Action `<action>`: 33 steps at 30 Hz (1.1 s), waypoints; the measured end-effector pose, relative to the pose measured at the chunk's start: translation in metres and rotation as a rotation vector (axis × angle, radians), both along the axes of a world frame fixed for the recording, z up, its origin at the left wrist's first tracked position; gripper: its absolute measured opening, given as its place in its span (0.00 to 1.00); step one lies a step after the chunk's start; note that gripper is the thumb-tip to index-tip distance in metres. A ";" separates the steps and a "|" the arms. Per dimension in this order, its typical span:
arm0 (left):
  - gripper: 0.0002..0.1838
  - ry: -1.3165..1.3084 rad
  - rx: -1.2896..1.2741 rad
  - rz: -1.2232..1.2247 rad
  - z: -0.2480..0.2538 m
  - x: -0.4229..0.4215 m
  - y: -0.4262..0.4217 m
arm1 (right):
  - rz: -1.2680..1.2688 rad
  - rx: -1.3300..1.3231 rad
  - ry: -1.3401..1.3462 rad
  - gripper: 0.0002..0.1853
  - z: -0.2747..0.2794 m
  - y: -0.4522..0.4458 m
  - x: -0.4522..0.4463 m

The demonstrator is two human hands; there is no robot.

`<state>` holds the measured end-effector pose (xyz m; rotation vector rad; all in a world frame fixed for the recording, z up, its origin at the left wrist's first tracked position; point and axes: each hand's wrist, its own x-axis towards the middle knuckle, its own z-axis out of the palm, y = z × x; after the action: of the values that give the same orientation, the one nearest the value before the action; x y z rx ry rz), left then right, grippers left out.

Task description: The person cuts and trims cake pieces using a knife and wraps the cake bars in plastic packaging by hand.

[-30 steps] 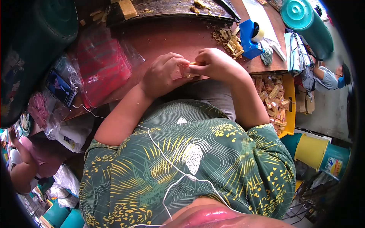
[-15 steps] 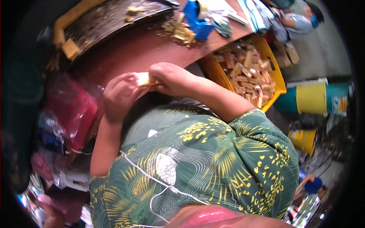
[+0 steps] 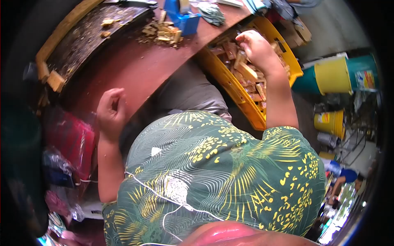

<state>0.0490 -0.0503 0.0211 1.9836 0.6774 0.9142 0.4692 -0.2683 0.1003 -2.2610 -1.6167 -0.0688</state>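
Note:
My left hand (image 3: 111, 112) hovers by the front edge of the reddish-brown table (image 3: 135, 61). Its fingers are loosely curled, the thumb stands apart, and nothing shows between them. Over the yellow crate (image 3: 234, 95), my right hand (image 3: 257, 48) is half curled with fingers apart and no item visible in it. Several wrapped pale-brown bars fill the crate. One larger bar (image 3: 247, 71) lies on the pile just below my right hand.
Broken pale-brown pieces (image 3: 166, 33) lie beside a blue tape dispenser (image 3: 182, 18) and a crumpled cloth (image 3: 211, 13). A wood-edged tray (image 3: 94, 30) with crumbs stands far left. Red plastic-wrapped material (image 3: 76, 141) sits left of my arm. Yellow and green buckets (image 3: 332, 76) stand right.
My hands have parted from the small bar they both held. The right hand has swung right over the crate and holds nothing visible; the left has dropped slightly left. The view has shifted.

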 end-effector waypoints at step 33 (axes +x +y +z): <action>0.15 0.526 0.421 0.765 0.019 -0.161 0.068 | 0.457 -0.207 0.011 0.39 0.028 0.383 -0.359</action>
<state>-0.1117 0.0179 0.0401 2.4030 1.7426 1.0190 0.1099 0.1145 0.1280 -1.9625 -2.1756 0.2363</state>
